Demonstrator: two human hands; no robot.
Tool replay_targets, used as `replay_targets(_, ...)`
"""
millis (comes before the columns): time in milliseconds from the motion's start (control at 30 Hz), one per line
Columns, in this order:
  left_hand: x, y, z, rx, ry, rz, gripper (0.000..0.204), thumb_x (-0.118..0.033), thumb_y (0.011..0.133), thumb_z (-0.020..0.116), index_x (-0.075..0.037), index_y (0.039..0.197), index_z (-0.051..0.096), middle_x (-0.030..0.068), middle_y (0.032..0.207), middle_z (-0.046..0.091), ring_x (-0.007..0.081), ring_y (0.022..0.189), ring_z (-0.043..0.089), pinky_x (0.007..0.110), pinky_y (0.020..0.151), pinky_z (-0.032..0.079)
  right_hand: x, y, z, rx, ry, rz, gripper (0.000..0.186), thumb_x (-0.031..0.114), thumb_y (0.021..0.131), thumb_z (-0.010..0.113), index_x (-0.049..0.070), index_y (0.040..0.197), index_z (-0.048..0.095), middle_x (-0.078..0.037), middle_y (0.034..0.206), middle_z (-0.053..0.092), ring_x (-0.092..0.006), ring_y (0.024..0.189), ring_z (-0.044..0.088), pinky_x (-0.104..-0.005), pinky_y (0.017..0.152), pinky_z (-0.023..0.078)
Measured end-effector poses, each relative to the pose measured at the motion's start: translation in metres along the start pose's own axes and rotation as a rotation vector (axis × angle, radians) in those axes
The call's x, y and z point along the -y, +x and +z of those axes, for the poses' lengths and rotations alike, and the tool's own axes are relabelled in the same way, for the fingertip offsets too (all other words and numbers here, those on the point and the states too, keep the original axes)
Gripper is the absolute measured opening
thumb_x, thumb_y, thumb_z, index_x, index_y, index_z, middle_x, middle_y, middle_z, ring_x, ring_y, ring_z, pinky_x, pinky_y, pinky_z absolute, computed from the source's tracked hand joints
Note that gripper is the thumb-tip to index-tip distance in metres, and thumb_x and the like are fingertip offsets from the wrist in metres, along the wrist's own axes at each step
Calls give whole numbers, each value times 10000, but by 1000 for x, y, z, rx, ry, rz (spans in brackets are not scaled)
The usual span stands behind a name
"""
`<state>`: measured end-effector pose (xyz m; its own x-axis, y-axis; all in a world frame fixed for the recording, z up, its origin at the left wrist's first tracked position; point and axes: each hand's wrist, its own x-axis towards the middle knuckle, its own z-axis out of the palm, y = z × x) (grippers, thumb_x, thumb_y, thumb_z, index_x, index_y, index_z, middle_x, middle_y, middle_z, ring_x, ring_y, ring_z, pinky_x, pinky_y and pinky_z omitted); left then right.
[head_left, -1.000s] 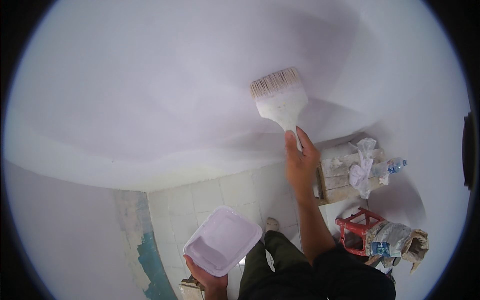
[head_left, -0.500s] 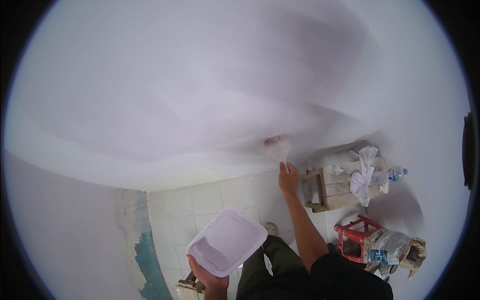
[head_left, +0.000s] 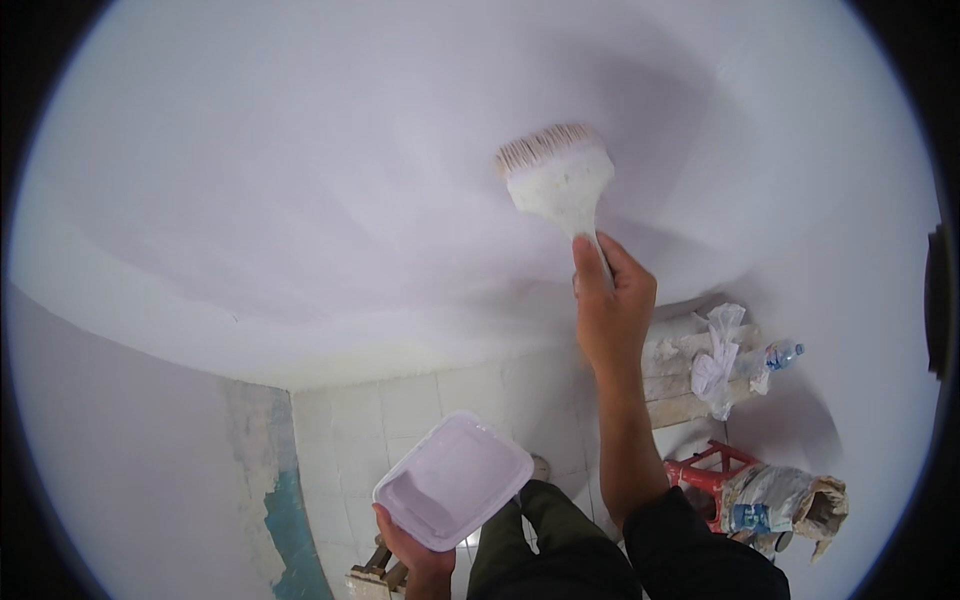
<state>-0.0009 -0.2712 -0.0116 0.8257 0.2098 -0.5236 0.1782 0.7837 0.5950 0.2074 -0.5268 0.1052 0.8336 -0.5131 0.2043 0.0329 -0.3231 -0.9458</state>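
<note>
My right hand (head_left: 615,295) is wrapped round the handle of a wide, white paintbrush (head_left: 562,180), raised in front of the pale lilac wall (head_left: 330,160). The brush's bristles point up and to the left; whether they touch the wall I cannot tell. Low at the centre, my left hand (head_left: 415,550) grips the near-left edge of a white rectangular tray (head_left: 520,458). Smooth pale lilac paint (head_left: 462,465) lies in the tray. Part of the left fingers is hidden beneath it.
At the right stands a wooden bench (head_left: 680,405) bearing a crumpled plastic bag (head_left: 716,365) and a clear bottle (head_left: 785,353). Nearer are a red stool (head_left: 705,470) and a paint-smeared container (head_left: 775,500). Another wooden piece (head_left: 375,578) is at lower left. Teal paint (head_left: 290,530) shows on the left wall, above white floor tiles (head_left: 410,400).
My right hand has lifted the paintbrush from low on the wall to higher up, and it now looks larger and closer. The left hand and the tray have barely moved.
</note>
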Motion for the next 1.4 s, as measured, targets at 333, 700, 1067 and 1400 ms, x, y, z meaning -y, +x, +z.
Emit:
replay_targets(333, 3, 1, 2, 64, -31, 11, 653, -589, 986, 352, -103, 1420, 384, 102, 1410, 448, 320, 1312, 440, 487, 1067, 377, -172, -10, 45, -91, 60, -24, 325, 233, 945, 626, -30, 1129, 670, -136, 750, 658, -158, 683, 593, -303, 673, 475)
replay_targets(700, -3, -14, -2, -60, 25, 18, 673, -597, 992, 246, -129, 1464, 351, 100, 1436, 425, 331, 1314, 433, 519, 1057, 387, -301, -42, 62, -44, -452, 92, 381, 323, 935, 576, -10, 1081, 692, -244, 920, 682, -414, 901, 653, -456, 811, 487)
replay_targets(1067, -8, -17, 4, -73, -3, 26, 661, -570, 1002, 268, -108, 1468, 342, 100, 1454, 406, 326, 1343, 402, 506, 1093, 350, -105, -30, 40, -61, 36, 19, 325, 227, 954, 616, -43, 1127, 670, -161, 835, 712, -200, 707, 659, -308, 678, 496)
replay_targets(1400, -9, -19, 3, -104, 24, 49, 653, -558, 1003, 283, -94, 1456, 359, 106, 1438, 424, 314, 1340, 407, 478, 1093, 346, -268, -37, 62, 6, -238, -35, 368, 299, 954, 591, -15, 1125, 676, -220, 934, 704, -362, 846, 685, -406, 790, 514)
